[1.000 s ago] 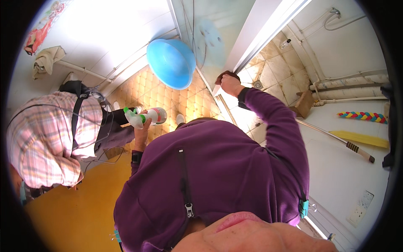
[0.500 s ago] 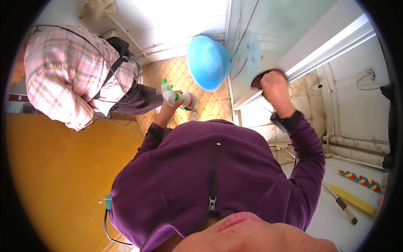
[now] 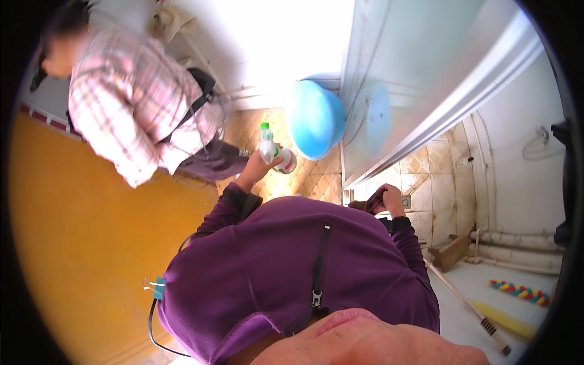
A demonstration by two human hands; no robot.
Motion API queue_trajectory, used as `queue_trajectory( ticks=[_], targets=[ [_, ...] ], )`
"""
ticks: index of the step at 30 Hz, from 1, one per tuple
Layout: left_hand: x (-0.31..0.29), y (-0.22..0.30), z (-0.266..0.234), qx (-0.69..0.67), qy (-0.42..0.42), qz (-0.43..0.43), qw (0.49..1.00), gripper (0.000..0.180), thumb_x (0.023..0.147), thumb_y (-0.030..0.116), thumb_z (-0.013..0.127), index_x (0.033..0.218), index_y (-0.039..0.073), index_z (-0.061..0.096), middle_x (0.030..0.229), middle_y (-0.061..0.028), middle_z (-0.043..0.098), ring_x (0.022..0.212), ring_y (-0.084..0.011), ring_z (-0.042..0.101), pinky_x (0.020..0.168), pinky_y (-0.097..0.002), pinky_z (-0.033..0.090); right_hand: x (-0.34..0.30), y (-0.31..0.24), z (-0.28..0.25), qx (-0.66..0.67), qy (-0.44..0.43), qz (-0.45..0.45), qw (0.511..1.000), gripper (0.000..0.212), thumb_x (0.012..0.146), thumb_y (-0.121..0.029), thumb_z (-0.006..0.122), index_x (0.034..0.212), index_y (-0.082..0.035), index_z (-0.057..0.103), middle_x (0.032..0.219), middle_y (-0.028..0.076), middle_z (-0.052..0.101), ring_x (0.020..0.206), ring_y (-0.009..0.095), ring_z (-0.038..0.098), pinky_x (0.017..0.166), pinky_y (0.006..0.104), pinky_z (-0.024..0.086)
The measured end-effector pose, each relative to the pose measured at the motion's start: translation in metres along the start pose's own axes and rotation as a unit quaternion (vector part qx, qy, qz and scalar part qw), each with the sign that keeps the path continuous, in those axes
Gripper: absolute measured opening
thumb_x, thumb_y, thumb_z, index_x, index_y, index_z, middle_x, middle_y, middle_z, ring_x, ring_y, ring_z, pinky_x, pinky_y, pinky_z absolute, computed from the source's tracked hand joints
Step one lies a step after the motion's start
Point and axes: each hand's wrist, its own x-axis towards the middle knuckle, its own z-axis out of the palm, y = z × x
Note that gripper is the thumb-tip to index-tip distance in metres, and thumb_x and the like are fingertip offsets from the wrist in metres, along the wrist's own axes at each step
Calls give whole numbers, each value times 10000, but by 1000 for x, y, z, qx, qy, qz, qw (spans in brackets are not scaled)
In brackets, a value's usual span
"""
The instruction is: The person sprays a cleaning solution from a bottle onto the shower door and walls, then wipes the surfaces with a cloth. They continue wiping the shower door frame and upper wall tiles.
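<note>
My left hand (image 3: pixel 258 168) is wrapped round a white spray bottle (image 3: pixel 288 162) with a green-tipped trigger head. It holds the bottle tilted in front of my body, above the tan tiled floor. My right hand (image 3: pixel 392 198) grips a dark brown cloth (image 3: pixel 372 203), bunched in the fingers, low beside the near end of the glass door (image 3: pixel 401 103). The cloth looks apart from the glass. Part of it is hidden by the hand.
A blue basin (image 3: pixel 315 118) stands on the floor against the glass. At the left a person in a plaid shirt (image 3: pixel 137 100) stands by a yellow surface (image 3: pixel 97 243). A long-handled stick (image 3: pixel 465 298) and pipes (image 3: pixel 517 246) lie at the right.
My right hand has come down off the glass toward my body with the cloth. The left hand still holds the spray bottle. The other person's head has come into view.
</note>
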Motion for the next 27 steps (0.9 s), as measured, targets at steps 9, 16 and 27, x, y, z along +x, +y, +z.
queue_trajectory(
  ticks=[9, 16, 27],
  targets=[
    [69, -30, 70, -80, -398, -52, 912, 272, 813, 72, 640, 1029, 28, 480, 982, -80, 542, 881, -157, 559, 684, -297, 521, -89, 61, 32, 512, 243, 229, 791, 286, 770, -9, 418, 1008, 47, 567, 918, 151, 602, 796, 269, 587, 707, 409, 494],
    [53, -64, 176, 16, -474, -43, 879, 277, 815, 116, 642, 1028, 17, 496, 949, -72, 547, 836, -143, 543, 667, -288, 495, -209, 92, 33, 240, 354, 317, 847, 257, 763, -79, 480, 972, 10, 600, 942, 170, 614, 864, 310, 584, 758, 372, 467],
    [18, -55, 326, 69, -471, -62, 877, 306, 818, 185, 646, 1027, -1, 522, 898, -60, 555, 765, -122, 518, 640, -274, 455, -374, 140, -8, 660, 495, 207, 525, 349, 859, -231, 521, 1123, -3, 528, 1068, 147, 587, 947, 282, 590, 833, 376, 479]
  ],
)
